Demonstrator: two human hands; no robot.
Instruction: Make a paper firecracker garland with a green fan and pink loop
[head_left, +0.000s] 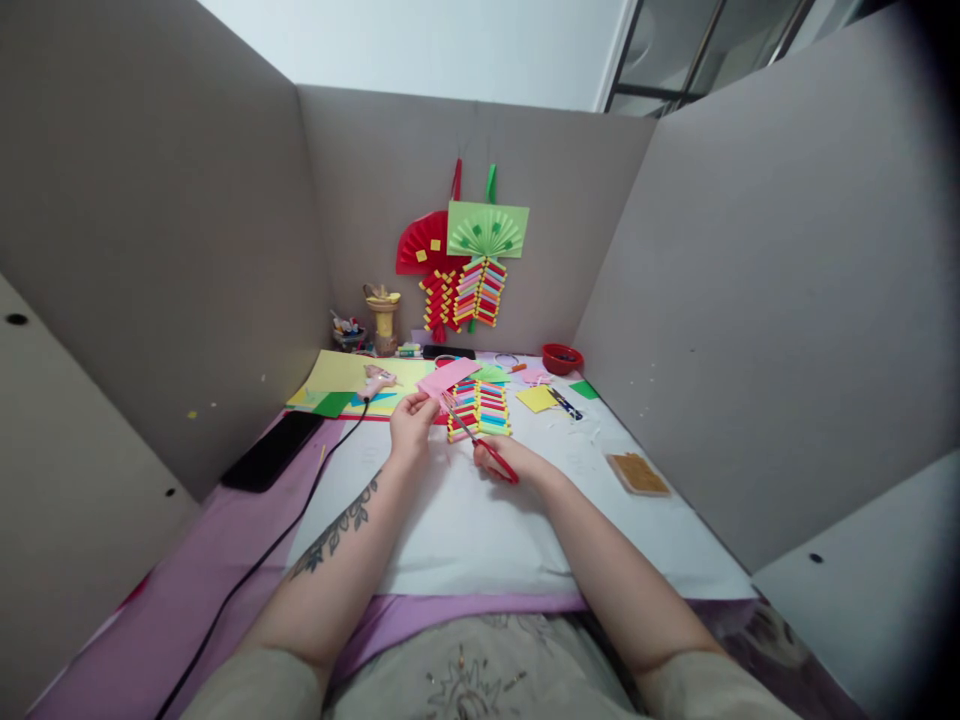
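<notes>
My left hand [413, 421] pinches a strip of pink paper [450, 376] by its near left end. Red-handled scissors [498, 462] are in my right hand [506, 457], their blades pointing up and left to the edge of the pink paper near my left fingertips. Thin fringe-like strips show at that edge; whether the blades are closed on them is too small to tell. Just beyond the scissors lies a chevron of colourful rolled paper tubes [493, 408] with yellow ends.
A pink glue gun [377, 382] with a black cable rests on yellow sheets at the left, near a black phone [274, 452]. Rightward lie a craft knife [565, 404], a red bowl [562, 358] and a tan pad [637, 474]. Paper ornaments [487, 232] hang on the back panel.
</notes>
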